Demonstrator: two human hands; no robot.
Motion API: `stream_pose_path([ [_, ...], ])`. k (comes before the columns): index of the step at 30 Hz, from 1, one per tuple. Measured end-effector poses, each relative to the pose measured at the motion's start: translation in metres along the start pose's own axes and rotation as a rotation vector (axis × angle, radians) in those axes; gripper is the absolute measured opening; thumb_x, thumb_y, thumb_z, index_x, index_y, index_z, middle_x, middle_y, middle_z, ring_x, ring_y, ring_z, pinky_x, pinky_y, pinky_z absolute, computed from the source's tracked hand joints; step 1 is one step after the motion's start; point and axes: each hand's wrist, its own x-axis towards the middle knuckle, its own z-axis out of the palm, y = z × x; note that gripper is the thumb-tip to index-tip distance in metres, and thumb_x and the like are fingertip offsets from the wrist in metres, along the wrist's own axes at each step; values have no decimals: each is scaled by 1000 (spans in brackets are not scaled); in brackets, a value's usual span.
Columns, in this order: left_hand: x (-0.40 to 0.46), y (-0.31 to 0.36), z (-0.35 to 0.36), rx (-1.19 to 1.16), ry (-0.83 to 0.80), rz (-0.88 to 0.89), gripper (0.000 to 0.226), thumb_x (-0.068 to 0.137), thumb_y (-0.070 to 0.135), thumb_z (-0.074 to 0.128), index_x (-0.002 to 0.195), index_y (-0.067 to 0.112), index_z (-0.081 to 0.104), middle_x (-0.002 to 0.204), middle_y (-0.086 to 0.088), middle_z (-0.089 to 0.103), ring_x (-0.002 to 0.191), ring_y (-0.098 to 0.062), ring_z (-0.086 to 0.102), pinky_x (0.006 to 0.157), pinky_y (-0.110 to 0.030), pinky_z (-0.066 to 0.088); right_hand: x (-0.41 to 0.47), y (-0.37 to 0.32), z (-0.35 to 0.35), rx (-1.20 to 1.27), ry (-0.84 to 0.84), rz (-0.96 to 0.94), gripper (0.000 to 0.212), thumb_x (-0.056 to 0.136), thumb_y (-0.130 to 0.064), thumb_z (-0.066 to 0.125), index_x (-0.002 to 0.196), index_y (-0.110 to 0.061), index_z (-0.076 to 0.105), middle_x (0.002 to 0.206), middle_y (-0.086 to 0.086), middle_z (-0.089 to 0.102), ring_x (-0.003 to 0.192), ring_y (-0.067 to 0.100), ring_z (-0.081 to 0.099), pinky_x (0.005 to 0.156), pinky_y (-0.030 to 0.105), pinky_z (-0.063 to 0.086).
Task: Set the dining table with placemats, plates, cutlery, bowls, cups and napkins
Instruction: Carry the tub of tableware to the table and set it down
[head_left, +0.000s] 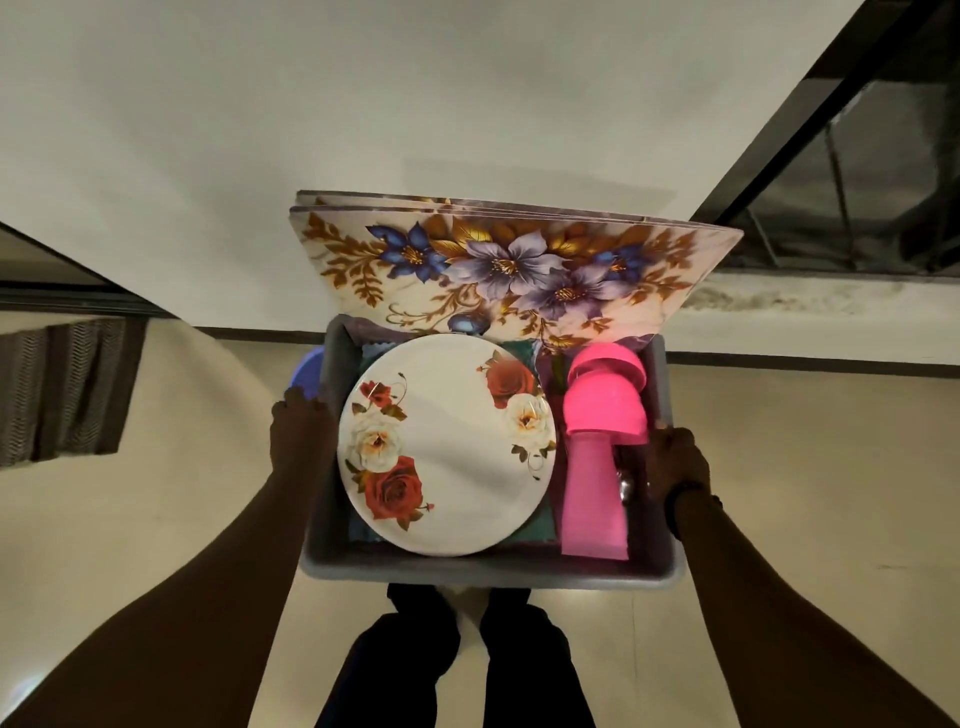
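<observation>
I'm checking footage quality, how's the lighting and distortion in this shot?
Head view: dim, warm indoor light; the white rose-patterned plate and stacked pink plastic bowls stay legible, while both hands on the grey plastic tub go dark; wide-angle lens slants the walls.

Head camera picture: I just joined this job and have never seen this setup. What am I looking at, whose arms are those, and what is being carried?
There is no machine here. A camera worn on a person's head looks down at their own arms and legs above a pale floor. The left hand and right hand grip the sides of a grey tub, carrying it. Inside are a flowered plate, pink bowls, pink cups, and flowered placemats standing at the far end. No table shows in this picture.
</observation>
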Motion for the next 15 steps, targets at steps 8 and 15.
stream_pose_path([
  [8, 22, -20, 11, -265, -179, -150, 34, 104, 40, 41, 86, 12, 47, 74, -5, 47, 62, -18, 48, 57, -29, 42, 18, 3, 0, 67, 10, -6, 33, 102, -34, 39, 107, -3, 49, 99, 21, 57, 90, 39, 54, 78, 43, 45],
  [15, 29, -31, 22, -330, -245, -216, 49, 102, 52, 37, 90, 8, 54, 72, -10, 50, 60, -18, 48, 56, -28, 38, 18, 1, 1, 114, 4, -73, 53, 104, -43, 25, 114, -2, 58, 106, 23, 60, 95, 35, 55, 85, 38, 43],
])
